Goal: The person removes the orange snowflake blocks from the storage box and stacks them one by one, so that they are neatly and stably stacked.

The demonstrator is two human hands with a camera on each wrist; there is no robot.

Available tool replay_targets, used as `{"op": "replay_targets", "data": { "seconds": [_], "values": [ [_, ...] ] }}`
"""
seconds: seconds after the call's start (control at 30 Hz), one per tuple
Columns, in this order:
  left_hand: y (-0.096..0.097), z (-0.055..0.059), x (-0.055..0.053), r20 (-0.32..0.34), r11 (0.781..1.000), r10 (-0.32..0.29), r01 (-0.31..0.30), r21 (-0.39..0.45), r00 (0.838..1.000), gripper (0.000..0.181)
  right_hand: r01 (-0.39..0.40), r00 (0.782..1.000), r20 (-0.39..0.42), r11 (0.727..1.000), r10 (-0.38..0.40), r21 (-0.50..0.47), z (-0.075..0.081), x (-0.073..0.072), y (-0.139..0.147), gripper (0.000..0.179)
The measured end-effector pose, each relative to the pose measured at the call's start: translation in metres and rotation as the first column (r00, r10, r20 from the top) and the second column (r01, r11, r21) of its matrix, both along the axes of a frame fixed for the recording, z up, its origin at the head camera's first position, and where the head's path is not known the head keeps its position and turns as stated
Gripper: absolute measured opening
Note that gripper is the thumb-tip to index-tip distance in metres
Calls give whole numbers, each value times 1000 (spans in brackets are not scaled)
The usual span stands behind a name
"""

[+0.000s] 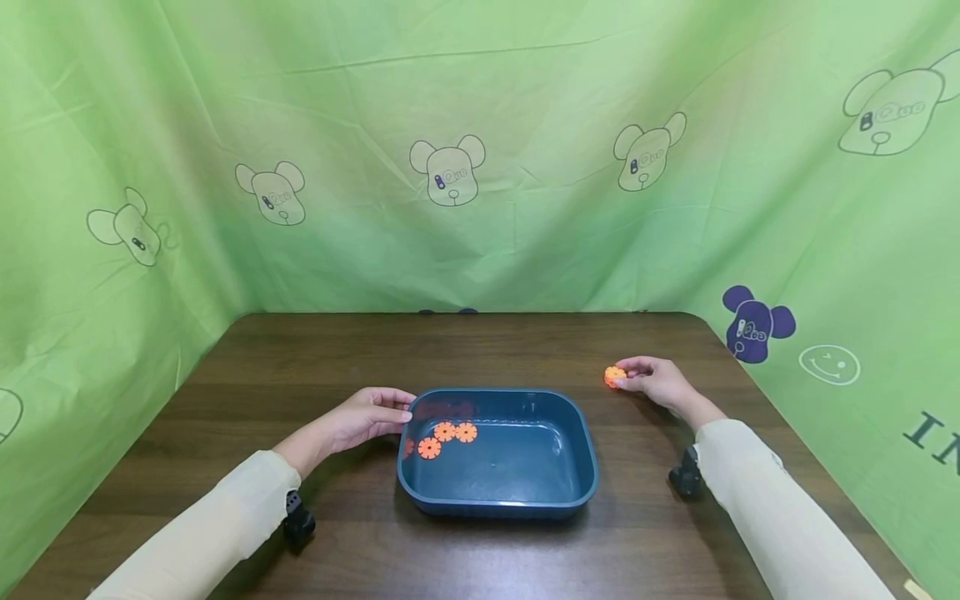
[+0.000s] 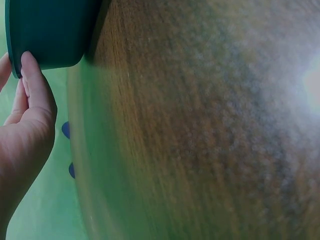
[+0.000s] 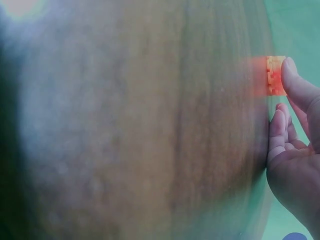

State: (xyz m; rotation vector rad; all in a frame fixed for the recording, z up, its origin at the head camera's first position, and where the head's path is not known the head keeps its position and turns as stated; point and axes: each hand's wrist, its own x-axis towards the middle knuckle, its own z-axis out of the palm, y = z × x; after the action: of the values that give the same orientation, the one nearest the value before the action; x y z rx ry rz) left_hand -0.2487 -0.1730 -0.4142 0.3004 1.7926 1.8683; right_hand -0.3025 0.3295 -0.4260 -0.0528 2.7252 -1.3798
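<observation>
Head cam: I see the R hand (image 1: 660, 383) pinching a small orange stack (image 1: 613, 377) btwn thumb and fingertips, narrow grip, out past the bin's far R corner, toward the R part of the table's (image 1: 337, 358) far edge. R wrist cam shows toothed layers, so I'd guess >1 piece; can't count them. Also can't tell if the stack touches the table or hangs just over it. L hand (image 1: 363, 421) holds the blue bin (image 1: 495, 504) by its rim near the far L corner, digits on both sides of the wall per L wrist cam. Inside, three orange discs (image 1: 429, 450) lie on the bin floor, L side: two just beside each other, one closer to the near edge. Bin sits approx mid-table. Beyond the table's far edge, a green curtain (image 1: 525, 83).

Risks, my read: pinch is at the tips only, so if the layers aren't locked, the stack might shear and drop a piece, b/c no palm backs it up. Carried too low, it'd prob clip the bin's R rim. Uneven pull from the L hand could twist or tip the bin, since it's held at one corner, and the discs would slide.
</observation>
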Motion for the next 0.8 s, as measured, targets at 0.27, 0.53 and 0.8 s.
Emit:
{"op": "replay_targets", "data": {
  "seconds": [0.27, 0.53, 0.8],
  "values": [
    [0, 1, 0, 8, 1000, 3, -3, 1, 1000, 48, -19, 1000, -4, 999, 19, -28, 1, 0, 3, 53],
    [1, -2, 0, 2, 1000, -1, 1, -2, 1000, 47, -4, 1000, -31, 997, 2, -77, 5, 2, 6, 58],
    [-1, 0, 0, 1, 1000, 3, -3, -9, 1000, 47, -16, 997, -73, 995, 9, -100, 18, 5, -2, 58]
  ]
}}
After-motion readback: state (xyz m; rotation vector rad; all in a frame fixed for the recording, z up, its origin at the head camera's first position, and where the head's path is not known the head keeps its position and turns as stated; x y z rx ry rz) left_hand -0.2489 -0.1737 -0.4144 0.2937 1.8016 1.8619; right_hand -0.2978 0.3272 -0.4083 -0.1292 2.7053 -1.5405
